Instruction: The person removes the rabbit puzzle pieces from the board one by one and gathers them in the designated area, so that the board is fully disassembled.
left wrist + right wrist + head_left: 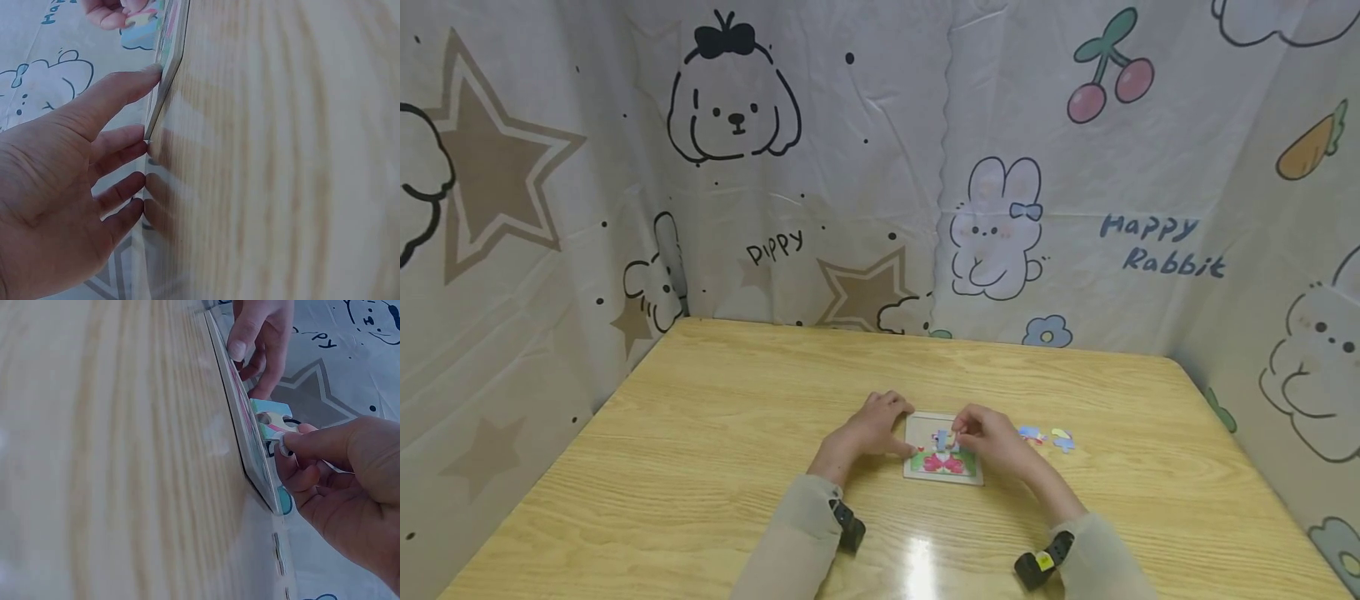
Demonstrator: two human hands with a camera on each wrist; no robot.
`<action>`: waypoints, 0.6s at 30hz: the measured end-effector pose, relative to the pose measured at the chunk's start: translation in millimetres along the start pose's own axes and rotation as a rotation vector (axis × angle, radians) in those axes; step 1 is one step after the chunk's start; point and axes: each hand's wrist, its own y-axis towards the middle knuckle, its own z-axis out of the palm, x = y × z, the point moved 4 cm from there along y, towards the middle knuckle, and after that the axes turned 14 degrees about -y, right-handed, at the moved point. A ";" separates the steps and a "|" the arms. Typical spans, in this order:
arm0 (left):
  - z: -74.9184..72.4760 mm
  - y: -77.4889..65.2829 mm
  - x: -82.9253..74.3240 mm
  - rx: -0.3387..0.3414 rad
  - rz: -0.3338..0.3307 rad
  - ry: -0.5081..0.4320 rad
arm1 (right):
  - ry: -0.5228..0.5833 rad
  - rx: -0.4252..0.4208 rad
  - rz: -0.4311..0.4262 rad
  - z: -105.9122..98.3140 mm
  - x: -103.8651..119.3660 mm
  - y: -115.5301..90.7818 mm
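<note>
A small puzzle board (927,428) with a pale frame lies on the table, pink and green pieces filling its near part. My left hand (874,427) rests at its left side; in the left wrist view the thumb (134,84) touches the board and the other fingers are spread by its edge and corner. Between thumb and fingertips, my right hand (996,442) pinches a jigsaw piece (270,409), light blue with cream and pink. That piece stands tilted up over the board; whether it touches the board I cannot tell.
Two loose jigsaw pieces, one blue and red (1032,434) and one blue and yellow (1063,440), lie on the wooden table (737,400) right of the board. A printed cloth (865,167) hangs behind the table and at both sides.
</note>
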 end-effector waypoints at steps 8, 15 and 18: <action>-0.6 -0.4 -0.7 -0.002 0.003 0.006 | -0.021 -0.016 -0.006 -8.6 -10.4 -10.5; -0.6 -0.2 -0.4 0.005 0.004 0.003 | -0.037 -0.041 -0.015 -15.2 -16.9 -19.6; -0.6 0.2 0.0 0.011 0.002 0.004 | -0.046 -0.049 -0.003 -17.5 -22.0 -22.7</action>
